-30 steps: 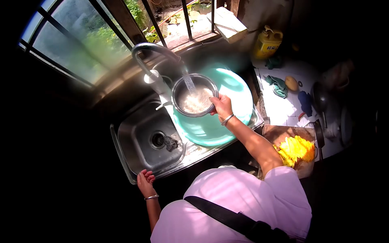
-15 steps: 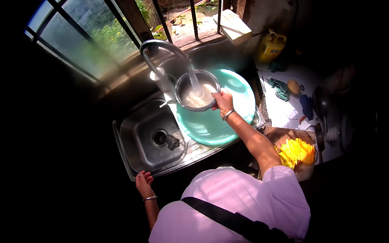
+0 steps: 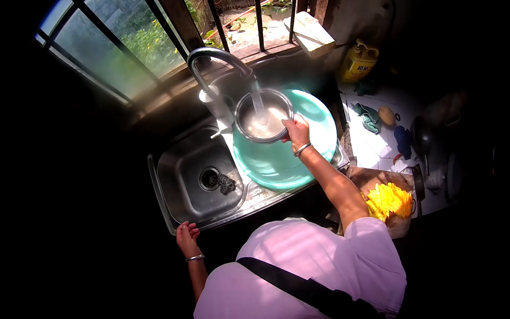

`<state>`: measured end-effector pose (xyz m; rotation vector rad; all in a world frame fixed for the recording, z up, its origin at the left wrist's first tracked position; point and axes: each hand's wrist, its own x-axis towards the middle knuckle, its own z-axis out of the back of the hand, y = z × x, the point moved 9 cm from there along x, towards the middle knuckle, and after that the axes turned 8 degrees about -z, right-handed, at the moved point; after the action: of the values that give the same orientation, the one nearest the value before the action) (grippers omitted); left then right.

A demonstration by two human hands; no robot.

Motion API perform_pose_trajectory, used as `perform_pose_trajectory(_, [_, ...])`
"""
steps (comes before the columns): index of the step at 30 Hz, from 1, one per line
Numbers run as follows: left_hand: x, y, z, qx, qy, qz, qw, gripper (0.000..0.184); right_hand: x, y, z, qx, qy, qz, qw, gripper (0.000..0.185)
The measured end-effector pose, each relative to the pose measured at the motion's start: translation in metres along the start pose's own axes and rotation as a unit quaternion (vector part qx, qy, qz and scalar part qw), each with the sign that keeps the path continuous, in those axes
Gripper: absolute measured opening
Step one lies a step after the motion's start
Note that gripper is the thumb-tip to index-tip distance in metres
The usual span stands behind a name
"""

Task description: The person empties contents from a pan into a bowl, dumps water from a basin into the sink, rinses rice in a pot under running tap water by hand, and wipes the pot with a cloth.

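Note:
My right hand grips the rim of a round metal pot, thumb on the inner side. Water from the curved faucet runs into the pot, which holds cloudy liquid with something pale at the bottom. Below the pot stands a wide green plastic basin, with bright water-like reflections inside. My left hand rests at the front left corner of the steel sink, its fingers loosely bent and apart, with nothing visible in them.
A black scrubber lies beside the sink drain. To the right, yellow sliced pieces lie on a cutting board. Behind are a green cloth, a tan oval object and a yellow jug. A barred window backs the sink.
The view has shifted slightly. Water keeps running into the pot, and the pale contents look more covered by cloudy liquid. Both hands keep nearly the same places.

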<state>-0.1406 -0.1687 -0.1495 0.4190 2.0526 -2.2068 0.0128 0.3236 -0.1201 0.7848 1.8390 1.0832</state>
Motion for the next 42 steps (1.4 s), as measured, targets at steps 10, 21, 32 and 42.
perform_pose_trajectory(10, [-0.001, 0.003, -0.011, 0.012, 0.003, 0.015, 1.0, 0.018, 0.001, 0.009, 0.018, -0.033, -0.011, -0.006, 0.999, 0.016])
perform_pose_trajectory(21, [-0.005, 0.0, -0.019, 0.01, 0.02, 0.011, 1.0, 0.018, 0.005, 0.006, 0.01, -0.017, -0.007, -0.024, 1.0, 0.018])
perform_pose_trajectory(32, [0.025, -0.019, -0.092, -0.02, 0.109, -0.002, 0.994, 0.017, 0.006, 0.005, -0.003, -0.005, 0.041, -0.072, 0.997, 0.011])
perform_pose_trajectory(42, [0.108, -0.02, -0.231, 0.018, 0.197, 0.03, 0.98, 0.034, 0.003, 0.008, -0.01, -0.025, 0.059, -0.063, 0.996, 0.009])
